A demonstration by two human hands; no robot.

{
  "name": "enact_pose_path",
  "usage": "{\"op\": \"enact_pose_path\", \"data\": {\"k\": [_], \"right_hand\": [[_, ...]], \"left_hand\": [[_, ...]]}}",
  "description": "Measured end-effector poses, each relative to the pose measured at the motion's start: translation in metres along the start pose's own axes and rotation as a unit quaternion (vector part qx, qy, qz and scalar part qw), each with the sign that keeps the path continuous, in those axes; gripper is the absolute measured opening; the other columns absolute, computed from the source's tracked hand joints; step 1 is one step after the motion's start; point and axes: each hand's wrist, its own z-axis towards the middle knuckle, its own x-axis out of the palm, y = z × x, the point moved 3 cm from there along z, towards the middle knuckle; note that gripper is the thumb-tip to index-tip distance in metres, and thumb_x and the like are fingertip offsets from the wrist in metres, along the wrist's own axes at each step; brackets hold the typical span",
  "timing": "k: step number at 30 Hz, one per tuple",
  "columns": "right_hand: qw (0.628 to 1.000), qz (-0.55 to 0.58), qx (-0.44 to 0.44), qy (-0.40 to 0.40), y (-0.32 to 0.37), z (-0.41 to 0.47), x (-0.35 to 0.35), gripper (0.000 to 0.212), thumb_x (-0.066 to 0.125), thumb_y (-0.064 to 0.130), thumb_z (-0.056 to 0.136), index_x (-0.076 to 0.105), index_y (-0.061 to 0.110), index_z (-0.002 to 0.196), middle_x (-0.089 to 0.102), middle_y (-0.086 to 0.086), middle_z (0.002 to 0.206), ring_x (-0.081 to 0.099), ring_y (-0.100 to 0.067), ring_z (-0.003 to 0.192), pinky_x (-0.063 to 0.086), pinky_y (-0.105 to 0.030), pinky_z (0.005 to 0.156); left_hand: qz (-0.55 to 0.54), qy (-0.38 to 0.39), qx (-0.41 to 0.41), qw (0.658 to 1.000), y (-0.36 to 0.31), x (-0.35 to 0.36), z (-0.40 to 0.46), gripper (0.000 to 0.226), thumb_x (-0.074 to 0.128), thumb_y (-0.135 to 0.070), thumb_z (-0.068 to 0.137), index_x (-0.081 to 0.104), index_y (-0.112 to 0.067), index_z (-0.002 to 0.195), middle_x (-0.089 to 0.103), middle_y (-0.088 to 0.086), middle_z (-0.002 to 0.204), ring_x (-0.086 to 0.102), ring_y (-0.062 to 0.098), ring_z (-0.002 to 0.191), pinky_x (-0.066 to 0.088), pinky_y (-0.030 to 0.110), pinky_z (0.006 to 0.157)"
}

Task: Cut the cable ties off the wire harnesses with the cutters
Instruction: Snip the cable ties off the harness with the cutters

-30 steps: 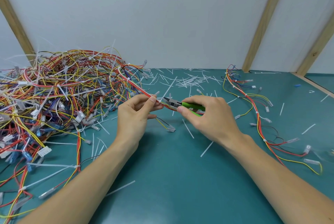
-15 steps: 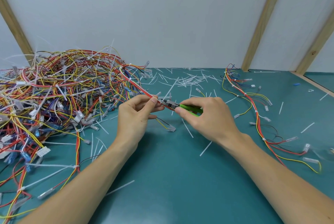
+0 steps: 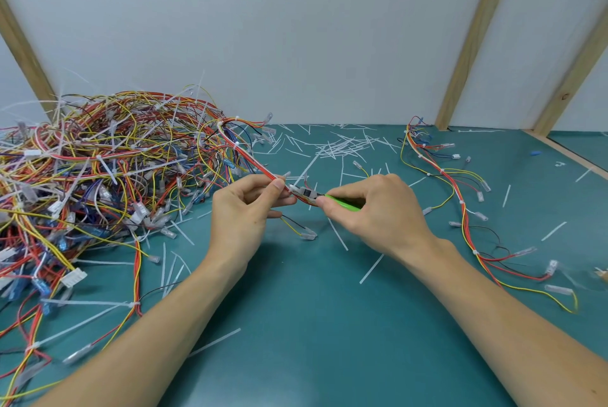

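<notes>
1. Green-handled cutters [image 3: 340, 202] are gripped in the right hand [image 3: 378, 212], whose fingers are curled round the handles; only a short stretch of green is seen between thumb and fingers.
2. The cutter tip is laid against a red and yellow wire harness [image 3: 253, 161] over the middle of the desk [image 3: 312, 324], at a white cable tie [image 3: 297, 190]. Whether the blades are already pressed together on the tie cannot be told, since the spot is small and blurred.
3. The harness is pinched between thumb and forefinger of the left hand [image 3: 245, 212], just beside the tie; the other fingers are curled loosely beneath it.
4. From that pinch the harness is led back and left into a large tangled pile of harnesses [image 3: 98, 176] heaped at the desk's left edge.
5. A separate harness [image 3: 460, 202] is stretched out toward the desk's right edge, well apart from both hands.
6. White cut tie pieces [image 3: 342, 145] are scattered near the back edge.
</notes>
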Motion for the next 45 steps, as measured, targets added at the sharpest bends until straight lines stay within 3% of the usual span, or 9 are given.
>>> {"op": "enact_pose_path", "data": {"k": [10, 25, 29, 31, 35, 39, 41, 43, 45], "right_hand": [[1.0, 0.004, 0.003, 0.009, 0.0, 0.001, 0.0, 0.024, 0.066, 0.056, 0.09, 0.081, 0.038, 0.083, 0.051, 0.0, 0.055, 0.036, -0.02, 0.055, 0.027, -0.024, 0.052], [1.0, -0.012, 0.0, 0.012, -0.002, 0.002, 0.002, 0.035, 0.062, 0.058, 0.089, 0.08, 0.029, 0.082, 0.047, -0.007, 0.058, 0.031, -0.019, 0.057, 0.028, -0.029, 0.05], [0.999, 0.023, 0.022, -0.021, -0.005, 0.001, 0.001, 0.03, 0.064, 0.054, 0.093, 0.082, 0.032, 0.082, 0.049, 0.003, 0.052, 0.036, -0.019, 0.055, 0.028, -0.026, 0.054], [0.997, 0.039, 0.053, -0.05, -0.009, 0.002, 0.001, 0.034, 0.063, 0.054, 0.095, 0.081, 0.029, 0.081, 0.052, 0.008, 0.049, 0.045, -0.02, 0.059, 0.035, -0.03, 0.06], [0.986, 0.084, 0.129, -0.057, -0.02, 0.006, 0.003, 0.045, 0.054, 0.057, 0.1, 0.072, 0.023, 0.077, 0.072, 0.01, 0.067, 0.067, -0.016, 0.065, 0.055, -0.041, 0.075], [0.959, 0.189, 0.203, -0.049, -0.03, 0.009, 0.007, 0.047, 0.049, 0.061, 0.1, 0.069, 0.022, 0.084, 0.076, 0.015, 0.079, 0.067, -0.01, 0.061, 0.06, -0.052, 0.078], [0.948, 0.23, 0.217, -0.038, -0.032, 0.01, 0.007, 0.046, 0.058, 0.066, 0.092, 0.069, 0.023, 0.084, 0.076, 0.013, 0.082, 0.066, -0.012, 0.063, 0.06, -0.053, 0.081], [0.947, 0.24, 0.211, -0.018, -0.033, 0.011, 0.007, 0.03, 0.073, 0.053, 0.083, 0.067, 0.023, 0.087, 0.073, 0.016, 0.076, 0.064, -0.012, 0.067, 0.06, -0.047, 0.077], [0.947, 0.254, 0.198, 0.021, -0.033, 0.011, 0.011, 0.019, 0.077, 0.022, 0.085, 0.06, 0.021, 0.093, 0.076, 0.019, 0.081, 0.066, -0.008, 0.071, 0.054, -0.038, 0.07]], "left_hand": [[-0.009, 0.001, -0.001, 1.0, -0.002, 0.0, -0.001, 0.009, 0.068, -0.016, 0.095, 0.072, -0.016, 0.087, 0.078, 0.006, 0.082, 0.077, 0.02, 0.083, 0.058, 0.021, 0.062], [-0.004, 0.001, -0.004, 1.0, -0.002, 0.0, 0.0, 0.01, 0.068, -0.017, 0.095, 0.072, -0.013, 0.087, 0.078, 0.007, 0.081, 0.077, 0.02, 0.084, 0.058, 0.022, 0.062], [-0.005, -0.006, -0.007, 1.0, -0.003, 0.0, 0.0, 0.009, 0.068, -0.017, 0.095, 0.071, -0.011, 0.089, 0.079, 0.006, 0.083, 0.077, 0.021, 0.084, 0.058, 0.022, 0.061], [-0.003, -0.008, -0.008, 1.0, -0.003, 0.0, 0.0, 0.009, 0.067, -0.016, 0.096, 0.071, -0.011, 0.089, 0.079, 0.006, 0.085, 0.077, 0.021, 0.084, 0.058, 0.022, 0.062], [0.003, -0.015, -0.013, 1.0, -0.003, -0.001, 0.0, 0.01, 0.066, -0.015, 0.096, 0.07, -0.008, 0.09, 0.078, 0.006, 0.082, 0.077, 0.021, 0.083, 0.059, 0.024, 0.062], [-0.017, -0.025, -0.027, 0.999, -0.002, -0.003, 0.003, 0.01, 0.063, -0.013, 0.098, 0.068, -0.01, 0.09, 0.077, 0.006, 0.082, 0.077, 0.022, 0.081, 0.059, 0.024, 0.06], [-0.041, -0.03, -0.045, 0.998, -0.003, -0.005, 0.004, 0.011, 0.063, -0.013, 0.098, 0.068, -0.01, 0.089, 0.076, 0.006, 0.081, 0.077, 0.022, 0.08, 0.058, 0.024, 0.06], [-0.081, -0.034, -0.07, 0.994, -0.003, -0.008, 0.006, 0.014, 0.063, -0.014, 0.097, 0.07, -0.013, 0.085, 0.074, 0.003, 0.079, 0.076, 0.019, 0.077, 0.058, 0.024, 0.06], [-0.138, -0.036, -0.1, 0.985, -0.002, -0.011, 0.008, 0.013, 0.064, -0.015, 0.096, 0.07, -0.014, 0.086, 0.073, 0.001, 0.078, 0.074, 0.014, 0.073, 0.058, 0.022, 0.06]]}}
